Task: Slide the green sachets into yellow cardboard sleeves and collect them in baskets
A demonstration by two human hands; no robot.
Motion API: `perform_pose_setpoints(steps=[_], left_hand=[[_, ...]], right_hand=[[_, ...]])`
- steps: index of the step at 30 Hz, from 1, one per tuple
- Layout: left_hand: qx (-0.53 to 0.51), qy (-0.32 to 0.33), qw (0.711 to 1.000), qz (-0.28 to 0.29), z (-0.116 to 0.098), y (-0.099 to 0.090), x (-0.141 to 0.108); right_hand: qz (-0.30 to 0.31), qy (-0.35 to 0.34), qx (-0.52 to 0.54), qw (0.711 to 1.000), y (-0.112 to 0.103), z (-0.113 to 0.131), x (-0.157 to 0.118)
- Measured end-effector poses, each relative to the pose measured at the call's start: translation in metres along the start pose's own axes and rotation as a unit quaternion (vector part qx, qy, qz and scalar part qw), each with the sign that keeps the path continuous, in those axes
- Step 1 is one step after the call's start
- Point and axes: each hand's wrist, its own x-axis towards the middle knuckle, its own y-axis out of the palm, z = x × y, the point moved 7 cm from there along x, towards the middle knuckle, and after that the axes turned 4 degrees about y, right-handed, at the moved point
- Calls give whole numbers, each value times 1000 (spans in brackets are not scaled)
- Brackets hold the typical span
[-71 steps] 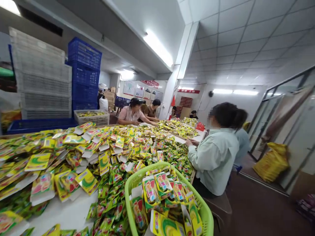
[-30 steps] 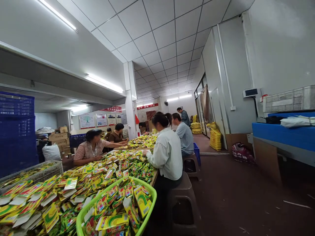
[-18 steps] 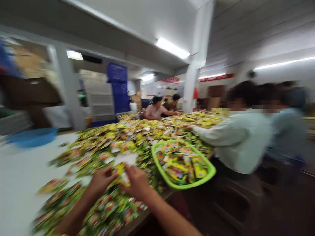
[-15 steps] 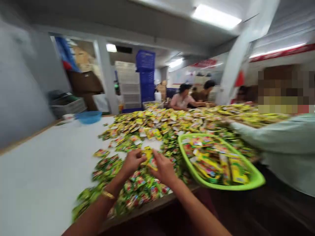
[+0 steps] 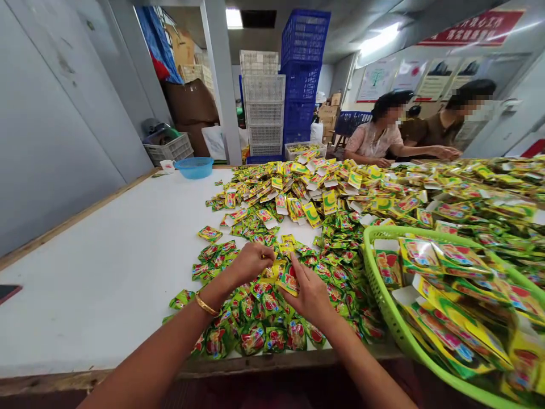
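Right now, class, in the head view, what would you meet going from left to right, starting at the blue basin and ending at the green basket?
Blue basin, left hand, held box, right hand, green basket. Loose packets spread too widely to place.

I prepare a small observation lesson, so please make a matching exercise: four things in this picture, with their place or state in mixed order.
1. right hand
2. green basket
3. blue basin
4. gold bracelet

A. near the far edge of the white table
B. around the left wrist
C. holding a small printed box
D. filled with printed boxes

Pairs: 1-C, 2-D, 3-A, 4-B
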Motion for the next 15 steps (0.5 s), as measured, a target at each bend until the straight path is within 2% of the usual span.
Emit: perform_pose_setpoints(steps=[6, 8, 10, 13, 15], left_hand=[[109, 110, 984, 85, -8, -1, 14], [117, 123, 981, 99, -9, -1, 21], [82, 89, 988, 95, -3, 0, 29], [-32, -36, 997, 62, 17, 5, 34], [-61, -92, 993, 35, 27, 8, 31]], right_hand=[[11, -40, -2, 999, 21, 0, 13], [14, -47, 4, 999, 26, 0, 16], [10, -45, 16, 999, 29, -3, 17], [-8, -36, 31, 999, 31, -9, 16], [-24, -23, 35, 999, 32, -16, 14]])
